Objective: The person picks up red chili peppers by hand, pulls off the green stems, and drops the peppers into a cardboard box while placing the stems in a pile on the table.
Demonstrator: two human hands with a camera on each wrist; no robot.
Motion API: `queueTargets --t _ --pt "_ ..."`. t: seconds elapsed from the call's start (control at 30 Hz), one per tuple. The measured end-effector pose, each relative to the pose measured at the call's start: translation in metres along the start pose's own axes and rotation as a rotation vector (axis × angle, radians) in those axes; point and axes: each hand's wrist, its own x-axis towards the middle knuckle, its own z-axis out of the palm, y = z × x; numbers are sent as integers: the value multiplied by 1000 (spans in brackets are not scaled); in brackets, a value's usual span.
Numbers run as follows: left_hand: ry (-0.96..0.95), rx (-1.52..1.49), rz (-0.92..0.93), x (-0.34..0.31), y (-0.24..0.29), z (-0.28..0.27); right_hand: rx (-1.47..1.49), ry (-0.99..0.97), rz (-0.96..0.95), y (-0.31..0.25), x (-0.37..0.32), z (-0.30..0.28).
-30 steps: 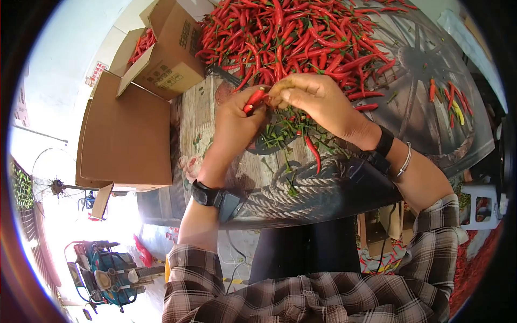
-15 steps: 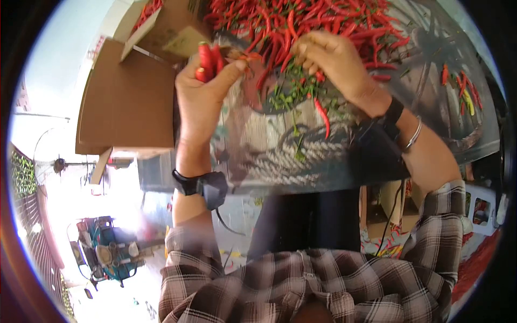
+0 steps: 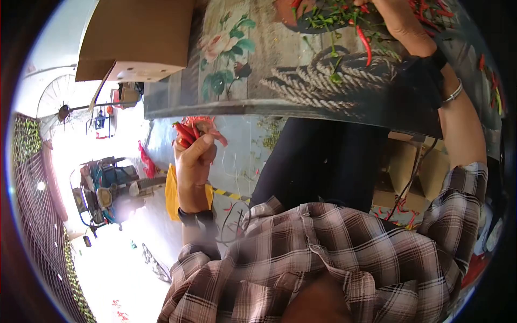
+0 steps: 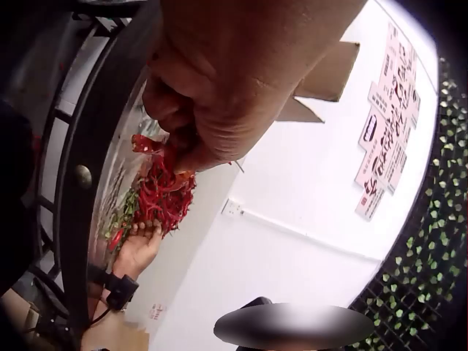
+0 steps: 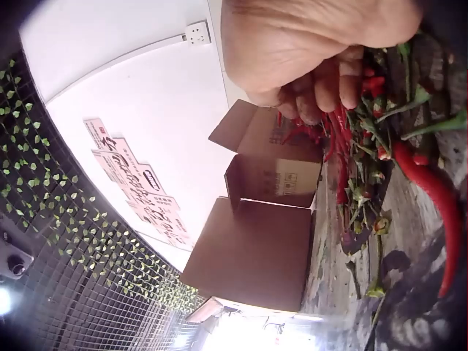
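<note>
My left hand [image 3: 191, 167] holds several red chili peppers [image 3: 185, 133], out past the table's front edge at the left. The left wrist view shows a chili [image 4: 148, 144] poking out from under its curled fingers. Over the table, my right hand [image 3: 403, 26] rests by a heap of cut green chili stems [image 3: 327, 19], partly cut off by the head view's top edge. Its fingers [image 5: 327, 86] are loosely bent over the stems and chilies in the right wrist view. One whole red chili [image 3: 364, 47] lies next to the stems.
A cardboard box [image 3: 134, 40] stands at the table's left. A red chili pile [image 4: 164, 194] lies on the printed table [image 3: 258, 89]. More cardboard boxes [image 3: 396, 161] are under the table at right. Machinery [image 3: 105, 188] stands on the floor at left.
My left hand has moved from over the table, away from the right hand, to beyond the front edge, still holding chilies. My right hand stays near the stems. The head view has tilted down.
</note>
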Motion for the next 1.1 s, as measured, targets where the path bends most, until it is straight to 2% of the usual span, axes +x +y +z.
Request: queueTargets --t 0.23,0.3,0.5,0.57,0.63,0.77,0.8,0.83,0.9,0.93,1.0,1.03,1.1 --pt "53 -8 -103 -9 -24 -18 -20 -15 -7 3 4 -1" --pt "132 -24 -121 -8 -27 -18 -34 -14 -4 2 3 1" --pt "115 17 -148 -15 -37 -8 -15 -4 -10 8 5 -3" --pt "44 12 -170 -22 -34 10 -64 -31 -83 4 2 -4" --pt "-42 189 -169 -28 -36 33 -58 -53 -110 6 3 -7" --pt "-311 164 -133 -28 -41 81 -57 -62 -229 16 6 -7" --pt "-411 184 -121 -25 -42 91 -56 -57 -223 14 6 -8" --pt "-422 177 -112 -26 -45 100 -51 -53 -222 9 5 -8" --pt "-615 200 -74 -24 -52 118 -58 -39 -235 6 3 -8" --pt "-621 197 -67 -22 -53 125 -68 -44 -254 5 4 -8" --pt "-808 304 -112 -16 -57 142 -82 -50 -264 5 5 -8" --pt "-811 299 -118 -16 -61 150 -60 -45 -268 4 4 -6" --pt "-969 379 -9 -14 -70 167 -36 -39 -260 5 3 -5"
